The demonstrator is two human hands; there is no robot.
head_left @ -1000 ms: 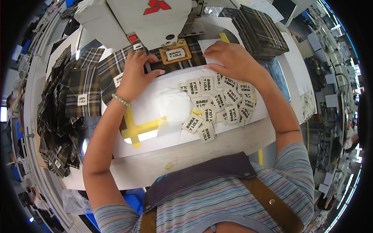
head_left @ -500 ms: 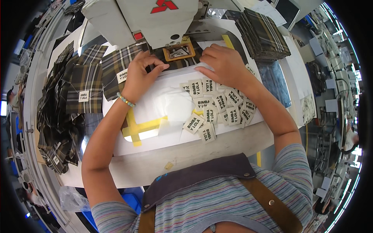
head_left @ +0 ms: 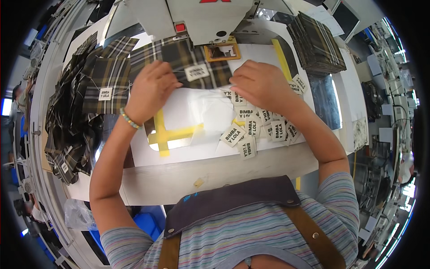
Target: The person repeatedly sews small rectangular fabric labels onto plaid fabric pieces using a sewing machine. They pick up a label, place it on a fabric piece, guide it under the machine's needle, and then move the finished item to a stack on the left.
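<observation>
A dark plaid fabric panel with a white printed label on it stretches between my hands. My left hand is closed at its lower left edge, the fingers bent together. My right hand pinches the lower right corner. Just beyond the panel, the orange clamp frame of a white sewing machine sits at its upper right edge. Loose white labels lie in a scattered pile below my right hand. Under them is a white sheet marked with yellow tape.
At the left, plaid pieces are heaped, one labelled panel lying flat beside them. A neat stack of folded plaid pieces stands at the back right. Below the table's left front is a blue bin next to a clear plastic bag.
A labelled plaid panel now shows between my hands, where white sheet showed before. My fingers have closed at its edge. The whole view has shifted slightly.
</observation>
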